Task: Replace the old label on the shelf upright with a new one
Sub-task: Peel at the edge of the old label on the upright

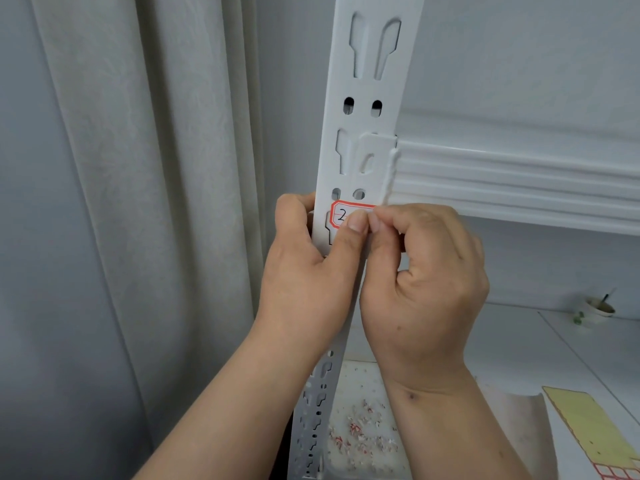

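Gripping hand: left hand [304,268] curls round the upright [367,109] at its left edge.
Right hand [420,282]: fingertips pinch the red-bordered label [341,213] on the upright's face.

Both hands [367,268] on red-bordered label [346,213]

The label [346,213] shows only its red-bordered left part and one handwritten mark; both thumbs cover the rest. The shelf upright [372,98] runs past the top edge. The yellow sheet [595,431] is cut off at the lower right corner.
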The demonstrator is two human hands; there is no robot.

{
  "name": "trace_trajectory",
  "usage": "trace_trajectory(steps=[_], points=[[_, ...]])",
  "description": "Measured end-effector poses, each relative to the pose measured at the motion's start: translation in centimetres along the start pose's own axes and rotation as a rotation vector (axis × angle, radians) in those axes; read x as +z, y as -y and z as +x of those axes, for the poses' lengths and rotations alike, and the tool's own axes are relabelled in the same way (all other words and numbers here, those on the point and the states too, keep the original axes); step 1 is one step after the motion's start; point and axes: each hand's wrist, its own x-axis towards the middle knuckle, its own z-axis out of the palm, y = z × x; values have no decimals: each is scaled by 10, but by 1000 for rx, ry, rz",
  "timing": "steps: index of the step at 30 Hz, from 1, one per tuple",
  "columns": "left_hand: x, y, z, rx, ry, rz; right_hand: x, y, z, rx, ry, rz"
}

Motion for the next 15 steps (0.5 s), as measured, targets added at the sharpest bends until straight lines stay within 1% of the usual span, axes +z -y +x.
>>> trace_trajectory(steps=[7, 15], points=[[0, -1, -1, -8, 2, -14, 6, 7, 1, 76, -15, -105], [-1, 1, 1, -8, -2, -13, 12, 11, -5, 198, -4, -65]])
